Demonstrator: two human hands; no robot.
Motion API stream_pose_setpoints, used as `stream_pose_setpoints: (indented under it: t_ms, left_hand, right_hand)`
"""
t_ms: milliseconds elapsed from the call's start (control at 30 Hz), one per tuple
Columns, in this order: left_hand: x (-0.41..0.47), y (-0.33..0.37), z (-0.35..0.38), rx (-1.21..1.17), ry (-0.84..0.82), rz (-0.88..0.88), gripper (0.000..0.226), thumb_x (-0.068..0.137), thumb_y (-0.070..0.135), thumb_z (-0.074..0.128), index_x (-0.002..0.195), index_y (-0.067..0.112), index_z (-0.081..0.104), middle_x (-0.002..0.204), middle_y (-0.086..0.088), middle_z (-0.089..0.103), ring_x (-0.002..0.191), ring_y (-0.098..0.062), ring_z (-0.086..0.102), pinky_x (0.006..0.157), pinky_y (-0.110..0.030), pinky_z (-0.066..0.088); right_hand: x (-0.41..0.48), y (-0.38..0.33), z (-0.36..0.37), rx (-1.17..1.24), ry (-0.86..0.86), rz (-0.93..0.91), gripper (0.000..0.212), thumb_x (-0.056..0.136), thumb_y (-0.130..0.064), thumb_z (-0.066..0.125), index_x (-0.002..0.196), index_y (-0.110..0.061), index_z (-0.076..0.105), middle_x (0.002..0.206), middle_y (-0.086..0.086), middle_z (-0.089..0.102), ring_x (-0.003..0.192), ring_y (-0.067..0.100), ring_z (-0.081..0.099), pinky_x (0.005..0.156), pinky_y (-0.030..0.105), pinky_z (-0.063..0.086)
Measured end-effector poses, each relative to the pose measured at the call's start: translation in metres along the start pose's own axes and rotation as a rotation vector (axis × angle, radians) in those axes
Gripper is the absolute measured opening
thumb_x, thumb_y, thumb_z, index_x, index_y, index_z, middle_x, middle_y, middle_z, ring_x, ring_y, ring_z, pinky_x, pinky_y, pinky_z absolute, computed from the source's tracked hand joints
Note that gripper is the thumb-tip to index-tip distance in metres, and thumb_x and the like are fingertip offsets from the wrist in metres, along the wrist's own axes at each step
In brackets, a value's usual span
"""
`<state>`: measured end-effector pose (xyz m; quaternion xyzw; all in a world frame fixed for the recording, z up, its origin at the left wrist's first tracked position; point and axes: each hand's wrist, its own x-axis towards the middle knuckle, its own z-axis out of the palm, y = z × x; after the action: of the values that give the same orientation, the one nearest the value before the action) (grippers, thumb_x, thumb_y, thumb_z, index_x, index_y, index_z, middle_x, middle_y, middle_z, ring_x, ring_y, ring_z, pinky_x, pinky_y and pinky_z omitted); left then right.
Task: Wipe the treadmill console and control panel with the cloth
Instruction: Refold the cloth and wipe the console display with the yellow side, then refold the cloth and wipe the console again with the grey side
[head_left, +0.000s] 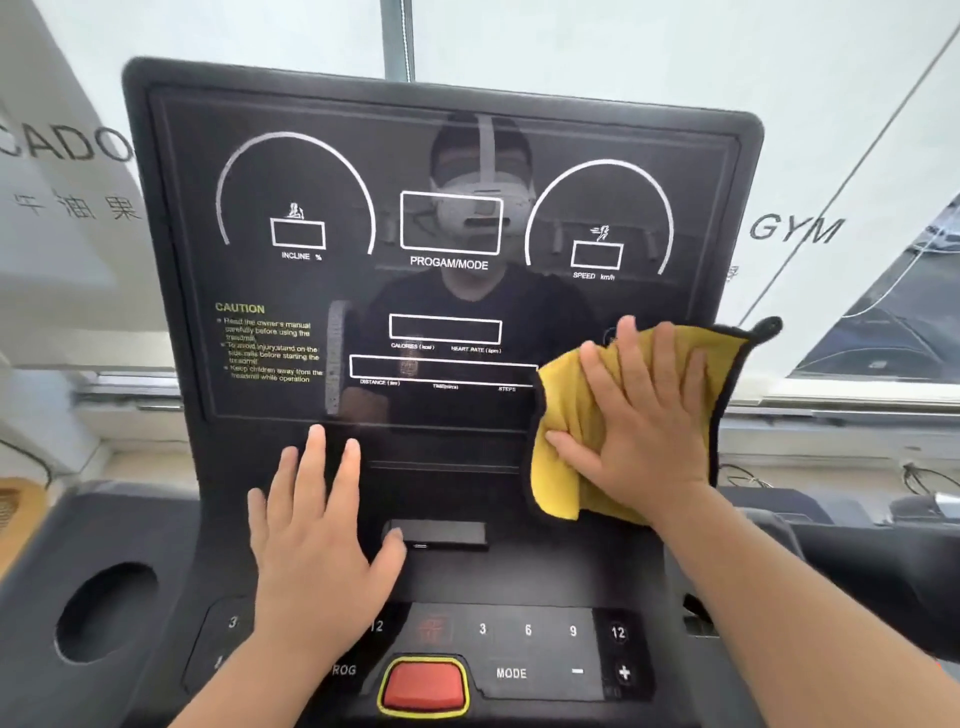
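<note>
The right hand (636, 415), fingers spread flat, presses the yellow microfibre cloth with black edging (566, 457) against the lower right corner of the black glossy treadmill console display (311, 291). The left hand (317, 525), open and empty, rests palm-down below the display, above the control panel with its numbered keys (530, 649) and red stop button (425, 685).

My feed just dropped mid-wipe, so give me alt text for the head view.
The right hand presses a yellow cloth flat against the lower right of the dark treadmill console. The left hand rests open, palm down, below the screen, above the control panel with its red stop button.
</note>
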<state>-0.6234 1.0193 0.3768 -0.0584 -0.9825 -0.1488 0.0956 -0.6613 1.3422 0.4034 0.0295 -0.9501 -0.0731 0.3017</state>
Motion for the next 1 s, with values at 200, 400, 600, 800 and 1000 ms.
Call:
stream_pose_setpoints:
  t_ms: [200,400,600,800,1000]
  left_hand:
    - [0.007,0.013,-0.008,-0.1,0.057,0.003,0.085,0.073,0.048,0.062,0.15,0.018,0.04,0.165,-0.006,0.022,0.15,-0.035,0.023,0.116,-0.063,0.022]
    - [0.014,0.041,-0.029,-0.439,0.166,0.069,0.075,0.078,0.05,0.054,0.147,0.02,0.047,0.149,0.007,0.045,0.139,-0.017,0.039,0.117,-0.03,0.022]
    - [0.019,0.073,-0.058,-0.818,-0.015,0.027,0.064,0.084,0.037,0.074,0.143,0.035,0.049,0.136,0.028,0.054,0.13,0.007,0.047,0.105,-0.01,0.036]
    - [0.023,0.098,-0.063,-1.259,-0.166,-0.206,0.037,0.091,0.009,0.071,0.123,0.026,0.066,0.106,0.009,0.077,0.105,-0.004,0.069,0.086,-0.016,0.054]
    - [0.036,0.096,-0.057,-1.192,-0.29,-0.212,0.033,0.086,0.033,0.076,0.118,0.032,0.069,0.114,0.01,0.074,0.111,-0.007,0.067,0.091,-0.026,0.053]
  right_hand:
    - [0.074,-0.001,-0.032,0.095,0.065,0.367,0.1,0.089,-0.078,0.04,0.164,-0.02,0.008,0.172,0.016,-0.002,0.156,0.045,-0.005,0.124,0.065,-0.003]
    - [0.05,-0.036,-0.032,0.194,0.062,0.088,0.083,0.1,-0.056,0.048,0.163,-0.011,0.018,0.172,0.012,0.012,0.159,0.037,0.003,0.126,0.061,0.003]
    - [0.009,-0.065,-0.066,0.515,0.217,0.011,0.053,0.104,-0.031,0.047,0.152,-0.007,0.047,0.157,0.008,0.048,0.154,0.028,0.029,0.127,0.056,0.017]
    - [-0.003,-0.08,-0.079,0.709,0.167,-0.068,0.041,0.098,-0.004,0.046,0.134,0.0,0.063,0.123,0.01,0.068,0.12,0.028,0.057,0.11,0.035,0.04]
    - [0.003,-0.078,-0.091,1.073,0.065,0.042,0.039,0.095,0.005,0.058,0.124,-0.016,0.073,0.113,-0.008,0.072,0.108,0.012,0.066,0.094,0.03,0.051]
